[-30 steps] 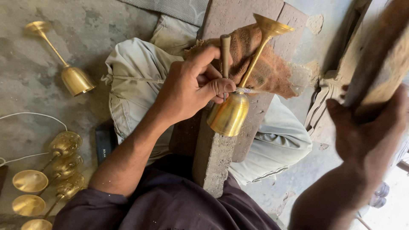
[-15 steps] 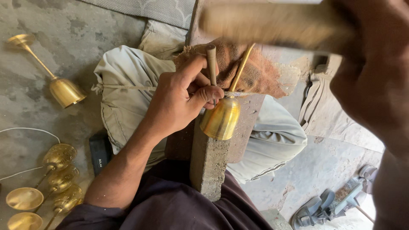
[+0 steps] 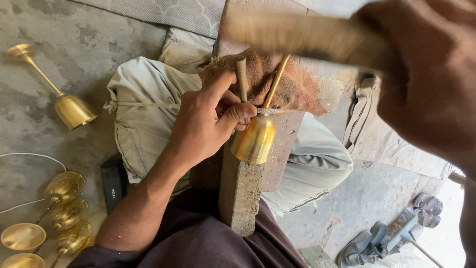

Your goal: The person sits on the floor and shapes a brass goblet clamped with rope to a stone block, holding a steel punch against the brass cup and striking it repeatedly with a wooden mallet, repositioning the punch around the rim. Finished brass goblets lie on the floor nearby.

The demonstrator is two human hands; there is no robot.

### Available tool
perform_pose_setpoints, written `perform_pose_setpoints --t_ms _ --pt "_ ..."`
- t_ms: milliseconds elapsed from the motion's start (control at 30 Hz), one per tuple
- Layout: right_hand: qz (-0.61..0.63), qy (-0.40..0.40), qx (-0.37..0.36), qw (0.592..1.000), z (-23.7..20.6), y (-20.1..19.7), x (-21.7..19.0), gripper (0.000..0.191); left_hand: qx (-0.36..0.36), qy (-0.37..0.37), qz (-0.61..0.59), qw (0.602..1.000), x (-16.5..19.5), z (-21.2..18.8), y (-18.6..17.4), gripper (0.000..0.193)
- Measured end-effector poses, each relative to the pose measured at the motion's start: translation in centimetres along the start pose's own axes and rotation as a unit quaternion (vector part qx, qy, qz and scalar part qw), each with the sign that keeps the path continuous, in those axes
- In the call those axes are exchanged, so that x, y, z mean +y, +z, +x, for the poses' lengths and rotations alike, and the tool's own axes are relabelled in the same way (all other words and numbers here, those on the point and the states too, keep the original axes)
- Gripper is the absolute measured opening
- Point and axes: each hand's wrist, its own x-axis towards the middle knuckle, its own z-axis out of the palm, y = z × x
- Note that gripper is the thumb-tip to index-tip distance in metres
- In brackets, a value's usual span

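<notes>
View from above, looking down at a person seated on a concrete floor; the left hand is curled, its fingers pressed around a short rod-like punch and steadying a brass goblet where stem meets cup; the goblet lies tilted, cup toward the viewer and thin stem pointing away, on top of a long wooden block that runs between the person's knees; a brown rag is spread on the block under the stem; the right hand, large and close to the camera at the upper right, is closed around a wooden mallet, which is blurred and sits above the punch and goblet, apart from them; pale trousers cover the knees on both sides of the block; on the floor at the far left another brass goblet lies on its side; several more brass goblets are clustered at the lower left, near a thin white wire; a small black box lies just beside the left forearm; grey sandals rest at the lower right.
</notes>
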Motion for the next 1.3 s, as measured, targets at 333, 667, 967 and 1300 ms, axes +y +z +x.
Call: perform_pose_setpoints --t_ms 333,667,967,1300 --pt "0.049 -0.093 0.071 0.992 0.1 2.2 2.2 0.034 0.013 0.024 0.009 1.0 0.3 -0.3 0.1 0.035" --pt "0.0 -0.056 0.038 0.998 1.0 1.5 0.5 0.041 0.029 0.012 0.006 0.999 -0.1 -1.0 0.5 0.037" --pt "-0.02 -0.056 -0.031 0.998 1.7 1.3 0.6 0.022 0.058 0.004 -0.008 0.998 -0.1 -1.9 0.7 0.037" --pt "-0.079 -0.104 0.009 0.991 3.5 0.4 -1.8 0.018 0.115 -0.037 -0.085 0.989 0.1 -3.4 1.9 0.027"
